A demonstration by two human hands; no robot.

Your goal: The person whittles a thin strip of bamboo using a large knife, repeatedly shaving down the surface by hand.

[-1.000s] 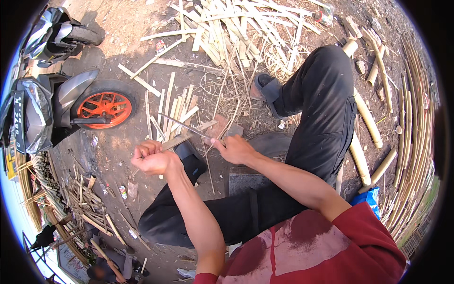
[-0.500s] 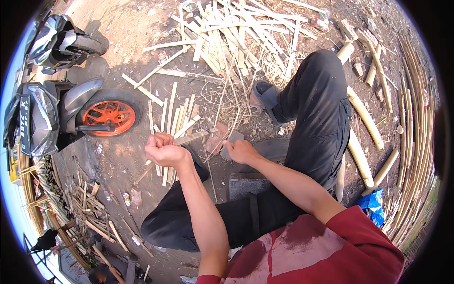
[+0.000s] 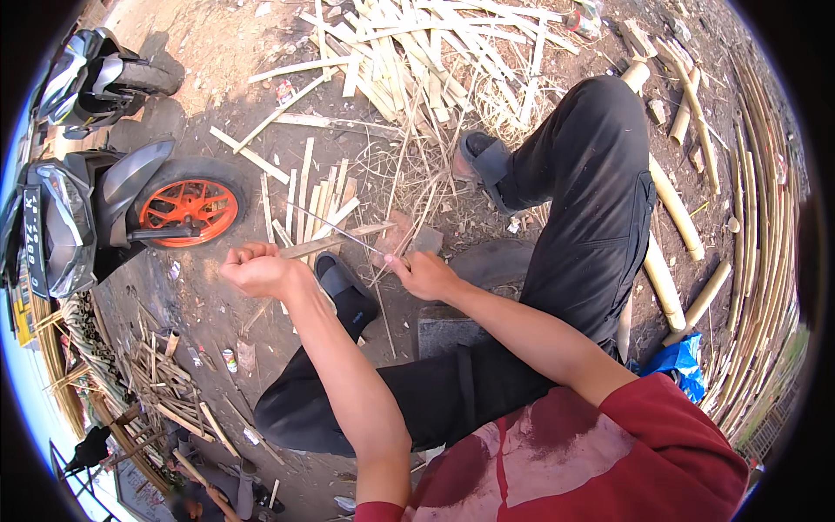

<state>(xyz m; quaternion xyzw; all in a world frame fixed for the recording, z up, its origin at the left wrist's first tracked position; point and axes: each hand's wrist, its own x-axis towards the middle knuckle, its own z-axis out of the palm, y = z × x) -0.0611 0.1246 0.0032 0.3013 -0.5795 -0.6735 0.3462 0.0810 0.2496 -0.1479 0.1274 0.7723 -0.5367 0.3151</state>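
My left hand (image 3: 261,270) is closed around one end of a flat bamboo strip (image 3: 344,239), which sticks out to the right over the ground. Across from it, my right hand (image 3: 424,276) grips a knife, its handle mostly hidden in the fist. The long thin blade (image 3: 335,227) points up and left, crossing over the strip in this view; whether it touches the strip I cannot tell. Below the hands is my sandalled foot (image 3: 348,291). More split bamboo strips (image 3: 320,209) lie just beyond the left hand.
A large heap of bamboo strips (image 3: 417,52) with shavings covers the ground ahead. Two motorcycles stand at the left, one with an orange wheel (image 3: 189,213). Cut bamboo poles (image 3: 663,283) lie at the right beside a blue plastic bag (image 3: 678,365). A grey block (image 3: 444,331) sits between my legs.
My left hand has moved left and its fingers have turned, still holding the strip. The knife blade has swung to point up and left and now shows much more of its length.
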